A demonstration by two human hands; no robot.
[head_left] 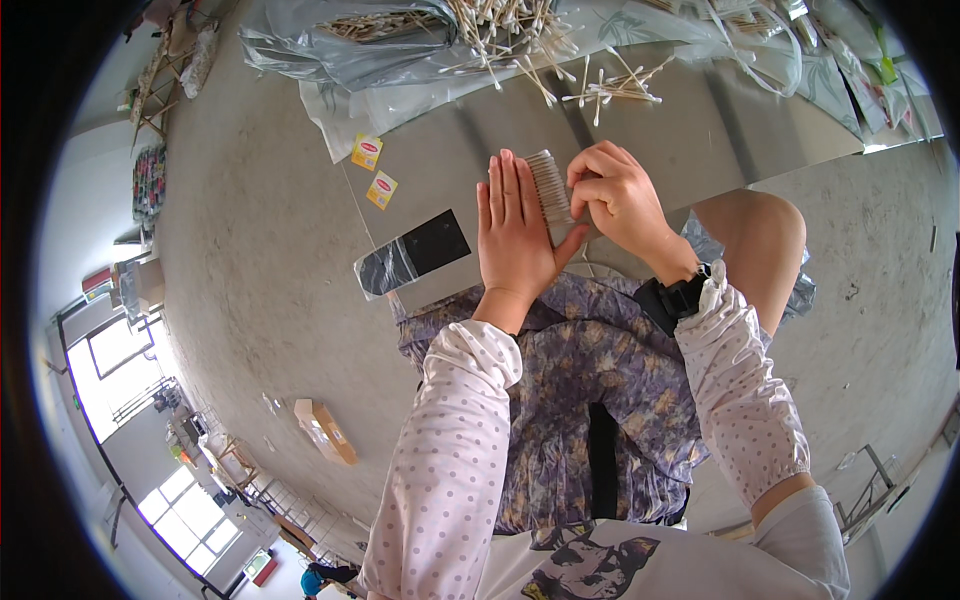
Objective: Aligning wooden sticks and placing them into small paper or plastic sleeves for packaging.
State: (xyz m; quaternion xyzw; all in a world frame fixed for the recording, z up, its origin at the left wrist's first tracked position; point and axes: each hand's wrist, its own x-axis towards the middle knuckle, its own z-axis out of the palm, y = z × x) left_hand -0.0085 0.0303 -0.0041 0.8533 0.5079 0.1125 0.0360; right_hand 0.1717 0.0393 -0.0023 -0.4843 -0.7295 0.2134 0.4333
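My left hand (515,235) is held flat with fingers together, its palm side against a tight row of cotton swabs (550,190). My right hand (618,195) curls over the other side of the row, fingers pinching the swab bundle near its top. Both hands hover over the near edge of a grey metal table (720,130). A loose heap of cotton swabs (520,40) lies further back on the table, with some spilled singly (615,88).
A black-and-clear plastic pouch (412,252) lies at the table's near left edge. Two small yellow labels (373,170) sit beside a clear plastic sheet (330,45). A cardboard box (325,432) rests on the concrete floor. My lap in patterned fabric (590,370) is below.
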